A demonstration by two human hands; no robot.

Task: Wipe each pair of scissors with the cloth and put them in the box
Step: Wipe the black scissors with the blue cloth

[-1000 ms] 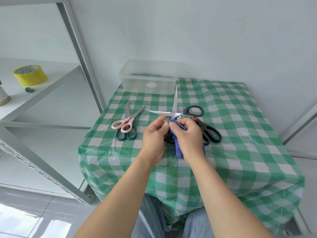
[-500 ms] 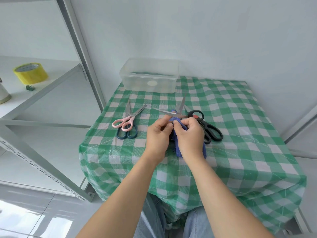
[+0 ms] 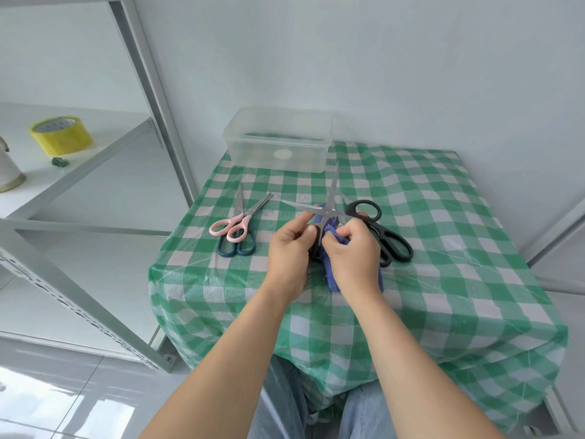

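The wiping step is judged to be in hand. A pair of opened scissors (image 3: pixel 326 210) is held above the desk (image 3: pixel 443 248), in front of the body, with the blades spread: one points up towards the clear plastic box (image 3: pixel 278 144), the other out to the left. The handles are mostly hidden by the left hand (image 3: pixel 289 248), whose grip is curled round them while the forefinger is stretched towards the pivot. A bunched blue cloth (image 3: pixel 330 277) is pinched in the grip of the right hand (image 3: pixel 351 251) and pressed against the scissors just below the pivot; its loose end hangs under the palm.

Three more pairs lie on the checked cover: pink-handled scissors (image 3: pixel 234 224) crossed over dark-blue-handled scissors (image 3: pixel 237 245) to the left, and black-handled scissors (image 3: pixel 395 248) just beside the right hand. Nothing can be made out inside the box, so most of the task is judged to remain.

For the next move, the cloth would need to be drawn along each blade from pivot to tip, away from the edges, before the blades are closed and the pair is carried forward into the box at the far edge.
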